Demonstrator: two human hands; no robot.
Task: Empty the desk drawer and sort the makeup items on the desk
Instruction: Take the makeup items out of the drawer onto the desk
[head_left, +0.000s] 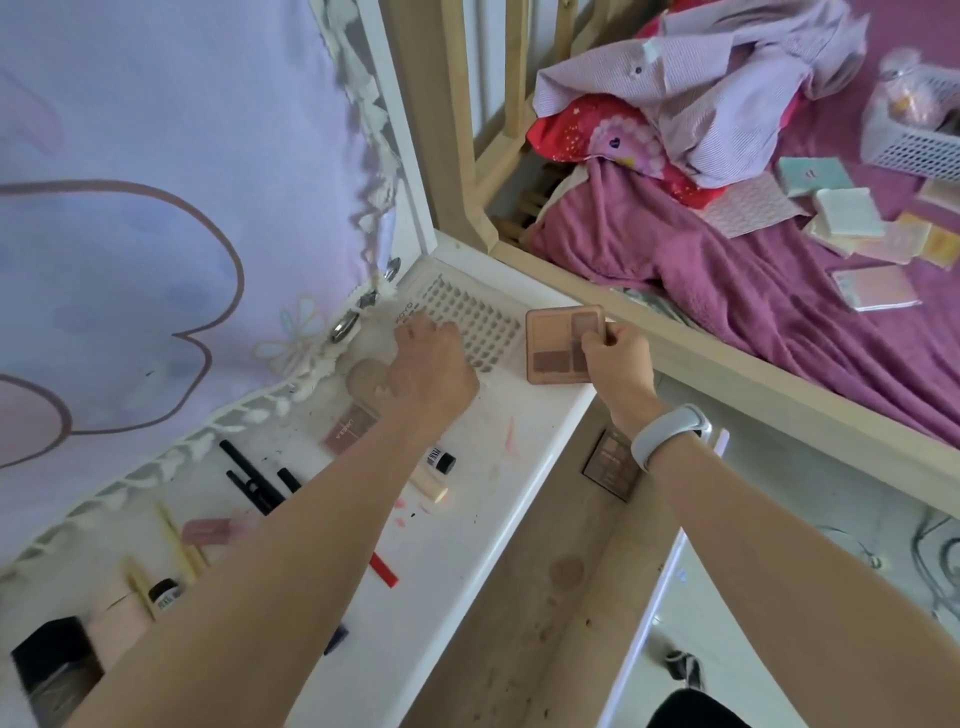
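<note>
My right hand (618, 358) grips a pink eyeshadow palette (556, 343) with several tan and mauve pans, held flat at the desk's far right end. My left hand (431, 364) rests palm down, fingers spread, on a clear perforated sheet (483, 322) in the desk's far corner, covering part of a beige puff (366, 379). On the white desk (509, 452) lie a mauve compact (348, 428), black pencils (254, 480), a cream tube with a black cap (434, 475), a pink lip tube (208, 531) and a red pencil (384, 569). The open drawer (561, 571) holds a dark palette (610, 467).
A lilac curtain (156, 208) hangs along the desk's far side. To the right a bed with a magenta blanket (753, 312) carries clothes, small boxes and a white basket (914, 140). Cables lie on the floor (779, 519) at lower right.
</note>
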